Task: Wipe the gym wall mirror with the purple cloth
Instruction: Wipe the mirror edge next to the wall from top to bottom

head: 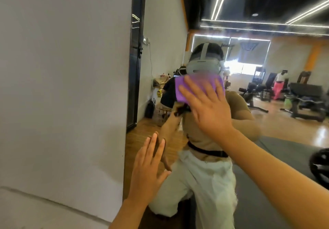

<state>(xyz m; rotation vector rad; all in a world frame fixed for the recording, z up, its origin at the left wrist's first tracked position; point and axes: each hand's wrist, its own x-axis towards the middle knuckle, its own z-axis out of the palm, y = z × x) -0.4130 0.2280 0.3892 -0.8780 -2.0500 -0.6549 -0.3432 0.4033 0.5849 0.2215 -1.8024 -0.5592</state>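
Two hands are up against one mirror (267,86); the right hand (210,107) lies flat, fingers spread, pressing one purple cloth (181,91) to the glass at head height; the left hand (147,168), lower down, rests open on the glass near the mirror's left edge, beside a grey wall (62,86).

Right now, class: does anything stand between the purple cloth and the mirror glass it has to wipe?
Nothing visible does. The right hand presses the purple cloth flat against the mirror; the left hand rests on the glass lower down, beside the wall.
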